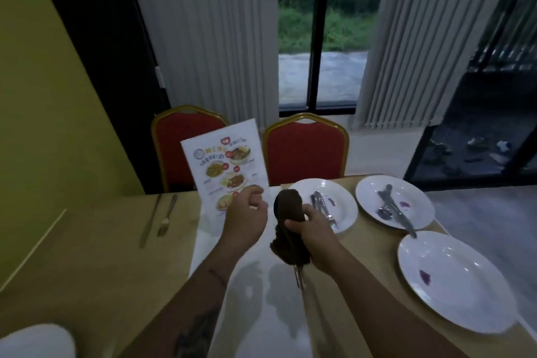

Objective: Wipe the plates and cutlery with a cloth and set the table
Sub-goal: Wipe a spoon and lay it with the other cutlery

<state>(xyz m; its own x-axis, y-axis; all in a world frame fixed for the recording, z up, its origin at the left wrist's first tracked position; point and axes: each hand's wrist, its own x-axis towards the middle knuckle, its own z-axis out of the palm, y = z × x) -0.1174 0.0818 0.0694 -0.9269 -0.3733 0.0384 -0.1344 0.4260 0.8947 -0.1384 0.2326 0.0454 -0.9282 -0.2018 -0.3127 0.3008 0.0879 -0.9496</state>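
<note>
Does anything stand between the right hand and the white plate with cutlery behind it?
Nothing visible does. The right hand, gripping the brown cloth, is at the round white plate; the left hand holds the printed menu card aside.

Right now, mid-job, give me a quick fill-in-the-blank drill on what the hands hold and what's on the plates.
1. The left hand holds up a white printed ____ showing food pictures.
2. The right hand grips a dark ____ cloth around a metal utensil.
3. The nearest round white plate bears a purple smear but no ____.
4. The gold-framed chair behind the table has a ____ back.
Missing words: menu; brown; cutlery; red.
</note>
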